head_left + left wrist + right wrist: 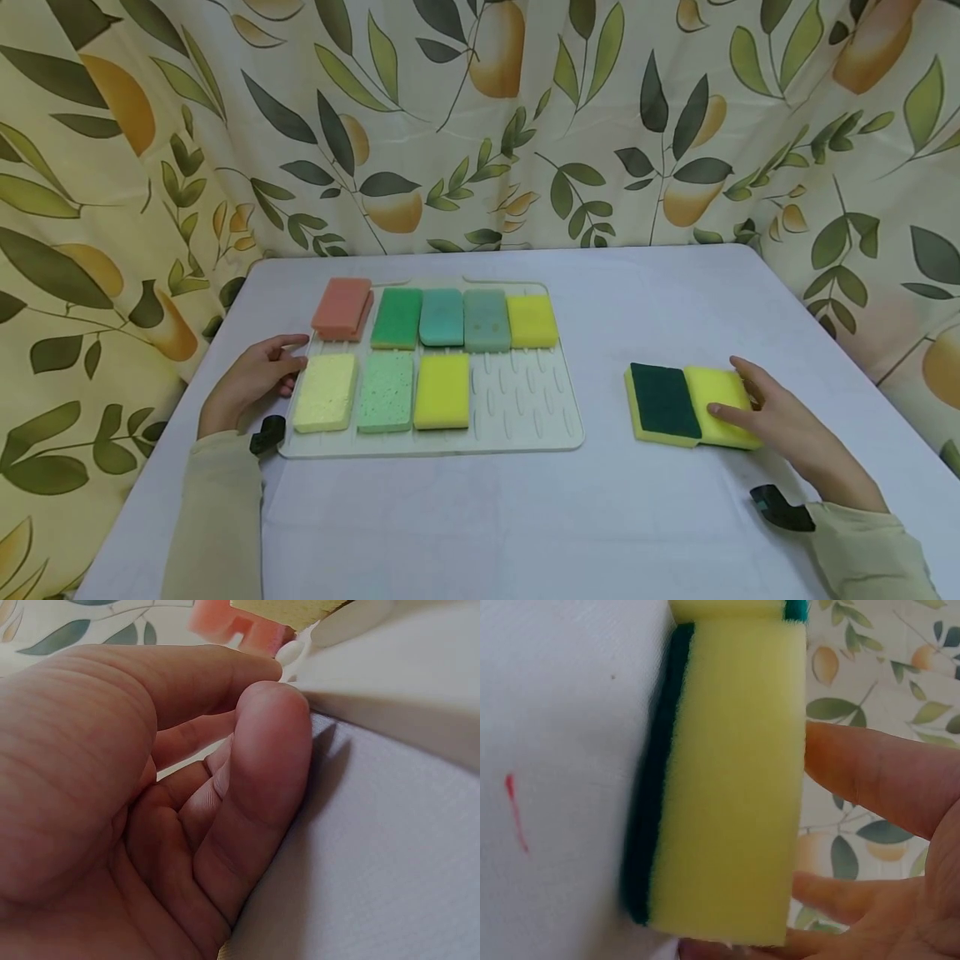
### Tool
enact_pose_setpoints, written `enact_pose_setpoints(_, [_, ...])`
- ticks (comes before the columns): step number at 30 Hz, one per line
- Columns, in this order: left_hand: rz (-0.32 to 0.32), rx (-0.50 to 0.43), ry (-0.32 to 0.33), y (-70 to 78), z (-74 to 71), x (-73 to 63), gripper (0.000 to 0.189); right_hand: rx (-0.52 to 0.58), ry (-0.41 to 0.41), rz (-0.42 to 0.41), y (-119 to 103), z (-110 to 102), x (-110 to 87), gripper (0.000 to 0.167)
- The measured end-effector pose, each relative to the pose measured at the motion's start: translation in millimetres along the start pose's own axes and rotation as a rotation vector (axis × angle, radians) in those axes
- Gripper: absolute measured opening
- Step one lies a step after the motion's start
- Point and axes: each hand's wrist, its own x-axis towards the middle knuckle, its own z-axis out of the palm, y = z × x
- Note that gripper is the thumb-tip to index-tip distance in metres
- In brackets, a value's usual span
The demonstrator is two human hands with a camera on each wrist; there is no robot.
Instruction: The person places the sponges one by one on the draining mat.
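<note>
A pale ribbed tray (525,408) carries two rows of sponges, among them a red one (340,308), a pale yellow one (325,393) and a speckled green one (386,392). At the tray's left edge, my left hand (251,379) pinches the rim between thumb and curled fingers. To the right of the tray, two sponges lie side by side on the cloth: one dark green side up (663,402), the other yellow side up (720,400). My right hand (783,425) touches that yellow-up sponge (727,787), thumb on its top and fingers spread by its right end.
A white cloth (420,525) covers the table. Behind and beside it hangs a leaf-and-fruit patterned curtain (480,167). More sponges, such as a teal one (441,317) and a bright yellow one (442,392), sit on the tray. A red mark (514,810) shows on the cloth.
</note>
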Motion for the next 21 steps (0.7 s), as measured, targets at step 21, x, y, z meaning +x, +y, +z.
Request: enact_pose_setpoints(21, [-0.011, 0.0, 0.003, 1.9, 0.7, -0.2, 0.059, -0.007, 0.042, 0.04, 5.0, 1.5, 2.3, 0.108])
